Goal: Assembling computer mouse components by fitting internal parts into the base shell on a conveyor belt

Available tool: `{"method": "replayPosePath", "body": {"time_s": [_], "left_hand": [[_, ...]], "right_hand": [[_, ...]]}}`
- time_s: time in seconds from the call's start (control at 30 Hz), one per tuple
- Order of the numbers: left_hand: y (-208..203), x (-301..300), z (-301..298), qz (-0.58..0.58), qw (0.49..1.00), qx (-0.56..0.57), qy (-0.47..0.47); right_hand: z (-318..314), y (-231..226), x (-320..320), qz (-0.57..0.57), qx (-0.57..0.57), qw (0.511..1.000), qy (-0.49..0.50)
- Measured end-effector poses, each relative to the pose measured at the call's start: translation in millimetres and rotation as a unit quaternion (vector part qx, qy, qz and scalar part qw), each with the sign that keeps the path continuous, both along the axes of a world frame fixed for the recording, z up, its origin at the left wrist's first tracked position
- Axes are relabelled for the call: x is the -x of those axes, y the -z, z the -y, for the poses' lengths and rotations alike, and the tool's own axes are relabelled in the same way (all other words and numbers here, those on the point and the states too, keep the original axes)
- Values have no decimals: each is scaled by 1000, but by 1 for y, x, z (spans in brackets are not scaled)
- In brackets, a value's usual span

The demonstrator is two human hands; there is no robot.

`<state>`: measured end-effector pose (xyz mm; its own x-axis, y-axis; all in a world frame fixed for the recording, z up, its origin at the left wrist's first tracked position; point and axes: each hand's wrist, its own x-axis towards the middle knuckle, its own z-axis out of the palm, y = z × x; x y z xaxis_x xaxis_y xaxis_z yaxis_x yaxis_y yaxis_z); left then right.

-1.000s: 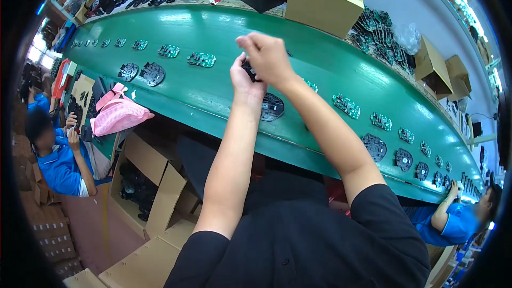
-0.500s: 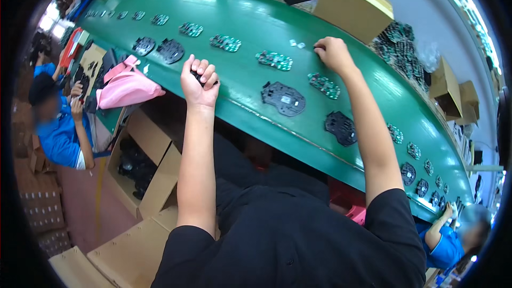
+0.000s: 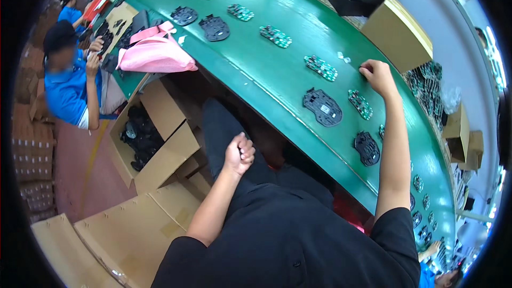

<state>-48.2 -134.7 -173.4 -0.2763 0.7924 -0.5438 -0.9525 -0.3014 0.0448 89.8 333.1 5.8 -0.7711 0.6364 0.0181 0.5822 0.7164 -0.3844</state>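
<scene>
My left hand (image 3: 240,153) is a closed fist above my lap, off the green belt; what it holds is hidden in the fingers. Over the far side of the green conveyor belt (image 3: 290,98), my right hand (image 3: 380,77) has its fingers curled together, and whatever is in them cannot be seen. Just left of its fingertips lie small white pieces (image 3: 344,57). Nearest to it on the belt are a green circuit board (image 3: 360,104) and another green circuit board (image 3: 320,68). Closer to me rest a black mouse-shaped base shell (image 3: 322,107) and a darker base shell (image 3: 367,148).
Cardboard boxes (image 3: 397,32) and a pile of circuit boards (image 3: 426,88) line the belt's far edge. A pink bag (image 3: 156,54) lies on the left side table by a person in blue (image 3: 69,88). An open carton of black parts (image 3: 141,136) stands below.
My left hand has dropped from the belt's near edge to above my lap, still closed. The view has turned, shifting the belt up and right. My right hand stays beside the white pieces.
</scene>
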Motion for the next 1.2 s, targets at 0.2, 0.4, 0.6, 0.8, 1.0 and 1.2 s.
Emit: {"method": "replayPosePath", "body": {"time_s": [0.2, 0.4, 0.6, 0.8, 1.0, 1.2], "left_hand": [[-3, -1, -11, -59, 997, -13, 47], [16, 31, -64, -539, 668, 37, 513], [141, -15, -146, -806, 244, -101, 529], [171, -4, -177, -777, 461, -244, 353], [65, 59, -168, -309, 910, -235, 145], [172, -14, -200, 144, 935, -325, 9]], "right_hand": [[-19, -14, -2, 36, 26, 999, -23], [2, -24, 7, 2, 73, 997, 33], [105, -38, 117, -208, 222, 949, -83], [194, -1, 213, -86, 195, 971, -110], [186, 12, 223, -111, 142, 978, -104], [189, 15, 214, -118, 230, 966, -10]]}}
